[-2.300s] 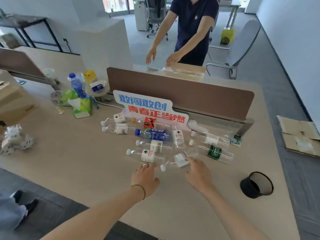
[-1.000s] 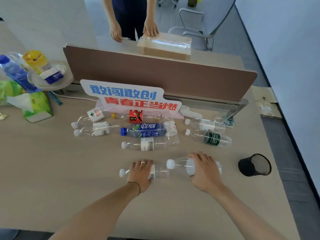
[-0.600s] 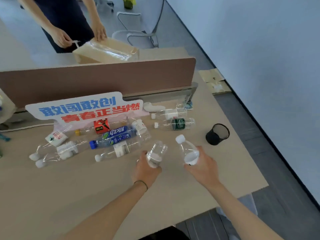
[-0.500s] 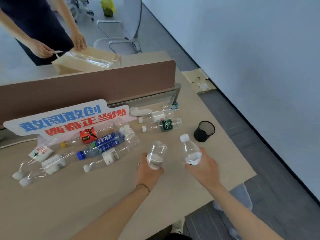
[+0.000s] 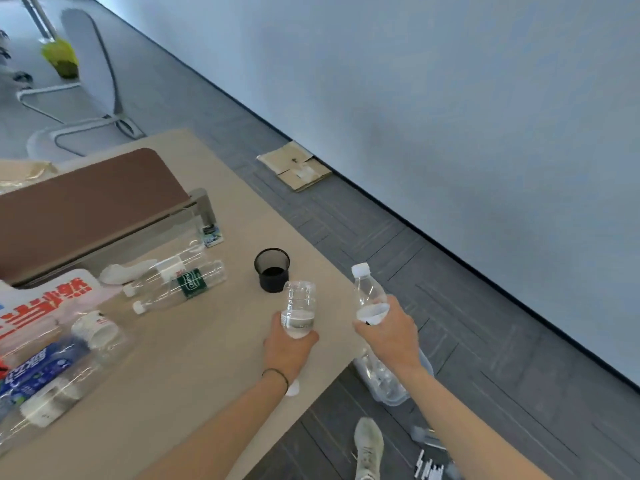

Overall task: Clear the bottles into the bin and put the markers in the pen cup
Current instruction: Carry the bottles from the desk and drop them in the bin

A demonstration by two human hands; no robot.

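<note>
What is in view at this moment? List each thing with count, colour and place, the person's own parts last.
held bottles: 2, clear, one in the left hand, base up; one in the right, white cap up
bottles on desk: several, clear, lying at left; exact count unclear; one has a green label
pen cup: 1, black mesh, upright on the desk
bin: 1, clear, on the floor under the right hand, holding bottles
sign: 1, white with red lettering, left edge
divider: 1, brown, across the desk
cardboard: flat, tan, floor by wall
chair: 1, grey, top left
shoe: 1, pale, floor
left hand: grip on a bottle
right hand: grip on a bottle
</note>
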